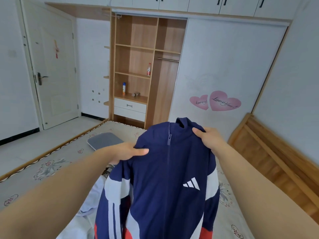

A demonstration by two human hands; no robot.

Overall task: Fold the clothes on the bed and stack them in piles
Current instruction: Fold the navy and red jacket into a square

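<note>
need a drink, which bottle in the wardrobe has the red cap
The clear bottle on the higher shelf; the white and orange one a shelf lower has a blue cap.

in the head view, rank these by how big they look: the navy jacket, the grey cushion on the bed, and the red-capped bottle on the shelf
1. Navy jacket, though it's nearest the camera.
2. Grey cushion.
3. Red-capped bottle, farthest away.

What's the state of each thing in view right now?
Navy jacket: zipped, held up by the shoulders, unfolded.
Left hand: grips left shoulder.
Right hand: grips right shoulder.
Wardrobe: open.
Door: closed.
Drawer: closed.
Pale blue garment: crumpled on bed.
</note>
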